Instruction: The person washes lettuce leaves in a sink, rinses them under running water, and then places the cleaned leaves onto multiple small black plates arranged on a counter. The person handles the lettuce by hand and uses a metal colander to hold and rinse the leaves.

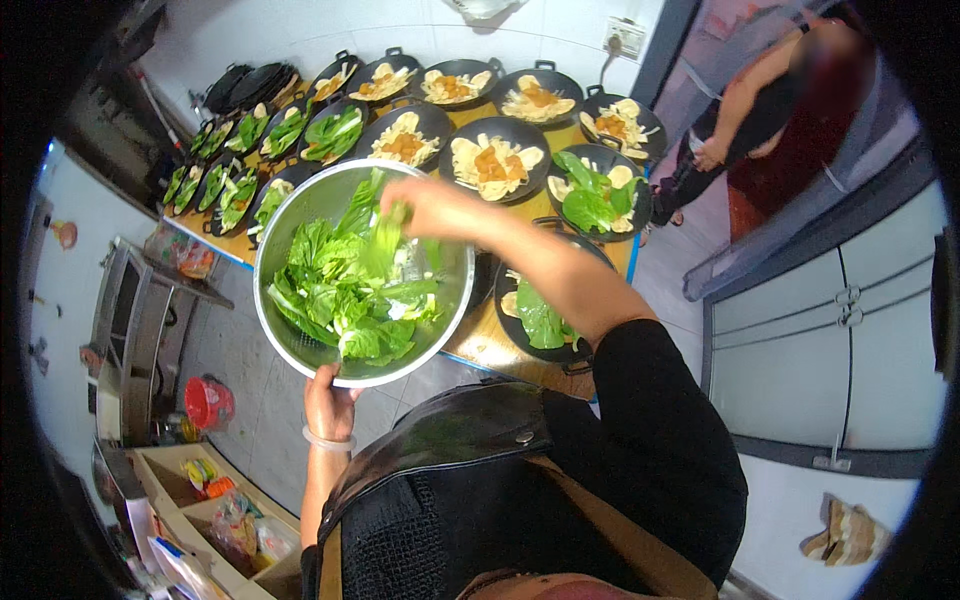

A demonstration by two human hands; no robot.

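Note:
My left hand [330,403] grips the near rim of a large metal colander [260,281], thumb over the edge. Cut leafy greens [322,251] lie inside it. Over the far right part of the bowl, my right hand [411,210] holds a bunch of the greens, slightly blurred. Behind the colander, several black two-handled pans stand on a wooden table [487,337]. Pale slices and orange-brown chunks fill one pan [493,159]; leaves top the food in another pan [600,192] at the right. A further pan with greens [541,319] is partly hidden by my right arm.
Another person [757,112] stands beyond the table's right end, by a doorway. Stacked black pans [259,86] are at the back left. A red bucket [209,402] stands on the floor at the left, near a wooden compartment box [176,517]. A wall socket [624,37] is behind the table.

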